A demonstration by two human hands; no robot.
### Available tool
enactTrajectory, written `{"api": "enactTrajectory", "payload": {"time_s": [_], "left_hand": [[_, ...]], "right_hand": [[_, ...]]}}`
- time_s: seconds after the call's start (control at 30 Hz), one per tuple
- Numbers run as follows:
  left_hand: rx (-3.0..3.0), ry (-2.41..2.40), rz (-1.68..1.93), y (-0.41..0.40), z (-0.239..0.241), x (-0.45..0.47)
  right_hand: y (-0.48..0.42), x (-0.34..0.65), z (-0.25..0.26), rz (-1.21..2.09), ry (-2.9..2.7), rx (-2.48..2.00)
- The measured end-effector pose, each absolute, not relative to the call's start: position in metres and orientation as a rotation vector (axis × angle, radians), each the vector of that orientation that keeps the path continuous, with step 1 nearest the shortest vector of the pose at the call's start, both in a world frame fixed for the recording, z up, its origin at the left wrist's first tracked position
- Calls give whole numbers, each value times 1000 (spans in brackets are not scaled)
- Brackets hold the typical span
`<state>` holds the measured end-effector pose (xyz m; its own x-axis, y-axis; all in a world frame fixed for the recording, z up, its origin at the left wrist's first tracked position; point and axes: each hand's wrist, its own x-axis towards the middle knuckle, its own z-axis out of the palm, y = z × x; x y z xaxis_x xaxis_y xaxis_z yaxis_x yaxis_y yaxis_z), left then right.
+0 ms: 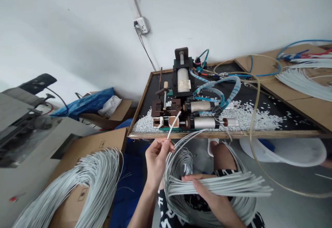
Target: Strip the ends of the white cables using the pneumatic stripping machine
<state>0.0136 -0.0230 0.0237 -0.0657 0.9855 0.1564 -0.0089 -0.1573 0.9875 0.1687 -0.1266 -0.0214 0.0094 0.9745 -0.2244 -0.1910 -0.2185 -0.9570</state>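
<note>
Pinched in the fingers of my left hand (pixel 158 155) is the end of one white wire (pixel 174 125), which points up toward the jaws of a pneumatic wire-stripping machine (pixel 173 121). My right hand (pixel 211 195) is wrapped round a bundle of white-grey wires (pixel 233 184), whose cut ends point right. The rest of that bundle loops in a coil over my lap, below the table edge. Whether the left hand's wire touches the machine, I cannot tell.
Small white offcuts (pixel 259 115) cover much of the black tabletop. Another wire bundle (pixel 103 172) lies on cardboard at left. A white basin (pixel 303 152) stands under the table at right. A clear hose (pixel 255 117) hangs over the table's front edge.
</note>
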Motion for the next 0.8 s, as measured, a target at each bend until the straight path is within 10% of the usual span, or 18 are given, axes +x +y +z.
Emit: {"api": "enactTrajectory", "payload": {"time_s": [0.8], "left_hand": [[1043,1398,1502,-14,-7,21]], "right_hand": [[-121,177,-24,1551,-809,-1297]]}}
